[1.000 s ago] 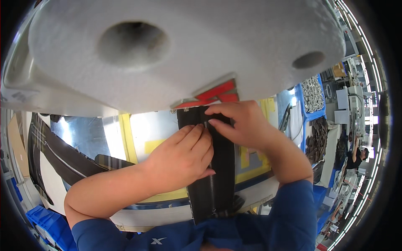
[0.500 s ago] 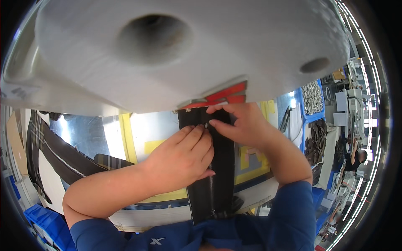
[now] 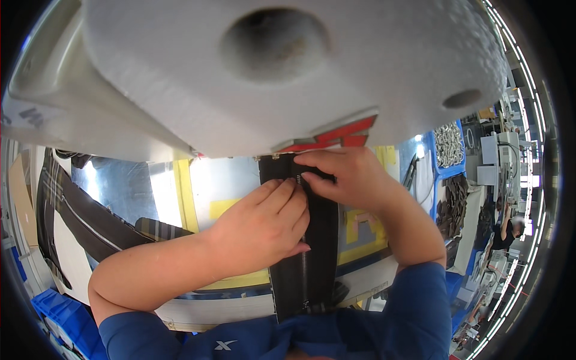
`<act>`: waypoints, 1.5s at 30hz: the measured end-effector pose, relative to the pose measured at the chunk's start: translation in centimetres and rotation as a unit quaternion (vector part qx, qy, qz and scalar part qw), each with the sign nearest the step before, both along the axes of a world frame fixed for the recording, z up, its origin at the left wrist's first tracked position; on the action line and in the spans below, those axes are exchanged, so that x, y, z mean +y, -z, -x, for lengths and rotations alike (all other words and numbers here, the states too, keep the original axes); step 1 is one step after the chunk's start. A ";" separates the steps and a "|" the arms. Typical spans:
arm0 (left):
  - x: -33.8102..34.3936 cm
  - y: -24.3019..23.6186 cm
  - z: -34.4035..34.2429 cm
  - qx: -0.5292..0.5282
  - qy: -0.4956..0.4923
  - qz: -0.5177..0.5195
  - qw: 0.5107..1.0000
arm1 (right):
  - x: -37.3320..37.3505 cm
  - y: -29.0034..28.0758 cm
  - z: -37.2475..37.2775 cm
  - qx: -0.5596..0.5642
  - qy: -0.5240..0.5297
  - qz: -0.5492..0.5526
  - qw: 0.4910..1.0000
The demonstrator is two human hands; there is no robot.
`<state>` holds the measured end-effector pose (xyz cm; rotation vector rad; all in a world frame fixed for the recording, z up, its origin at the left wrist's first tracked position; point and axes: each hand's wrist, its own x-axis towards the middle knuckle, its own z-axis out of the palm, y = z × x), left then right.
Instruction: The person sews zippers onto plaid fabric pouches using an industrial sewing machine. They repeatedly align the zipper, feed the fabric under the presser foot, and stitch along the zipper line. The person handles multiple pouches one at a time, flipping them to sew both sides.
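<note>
A black fabric strip (image 3: 321, 252) with a metal zipper (image 3: 304, 270) runs from under a white sewing machine head (image 3: 240, 114) down to my body. My left hand (image 3: 264, 225) is closed on the strip, its fingers bunched along the zipper's left side and the thumb tip showing below. My right hand (image 3: 354, 177) rests on the strip's right side, close under the machine. Its index finger and thumb are apart, with the zipper's upper end beside their tips. The machine head hides the strip's far end.
At left lies a dark plaid piece (image 3: 90, 216) with a zipper. Yellow tape (image 3: 186, 198) marks the shiny worktop. Blue bins at right hold metal parts (image 3: 449, 147) and dark pieces (image 3: 453, 201). A blue crate (image 3: 63, 321) stands low left. Another person (image 3: 509, 231) is far right.
The machine head appears shifted slightly right and up in the view. Both hands keep nearly the same place on the strip; the right index finger lies a little straighter.
</note>
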<state>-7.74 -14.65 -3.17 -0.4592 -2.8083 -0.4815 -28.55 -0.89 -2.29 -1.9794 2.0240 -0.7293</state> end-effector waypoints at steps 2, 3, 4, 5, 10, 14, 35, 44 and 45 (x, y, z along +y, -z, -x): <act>0.0 0.2 0.0 0.001 -0.003 -0.007 1.000 | 0.0 -0.1 0.1 0.015 -0.011 0.009 1.000; 0.0 0.4 -0.1 0.002 -0.006 -0.011 1.000 | -0.1 -0.2 0.2 0.019 -0.016 0.011 1.000; 0.0 0.5 -0.1 0.003 -0.008 -0.015 1.000 | -0.1 -0.3 0.2 0.024 -0.021 0.013 0.999; -0.1 0.4 -0.1 0.006 -0.033 -0.018 0.999 | -0.2 -0.4 0.3 0.027 -0.025 0.011 0.999; -1.0 0.1 0.3 -0.001 -0.113 -0.009 0.994 | -0.1 -0.2 0.1 0.059 -0.023 0.041 0.997; -1.3 -0.2 0.6 -0.023 -0.107 0.014 0.994 | 0.1 0.1 0.0 0.090 -0.028 0.062 0.994; -1.0 -1.5 0.6 -0.069 -0.112 0.043 0.990 | 1.3 -2.0 -0.5 0.114 -0.037 -0.058 0.991; -1.1 -1.7 0.3 -0.081 -0.142 0.066 0.984 | 0.3 -1.8 -1.8 0.126 -0.021 -0.012 0.992; -1.4 -1.7 0.1 -0.080 -0.150 0.062 0.983 | -0.2 -1.7 -2.0 0.122 -0.024 -0.015 0.992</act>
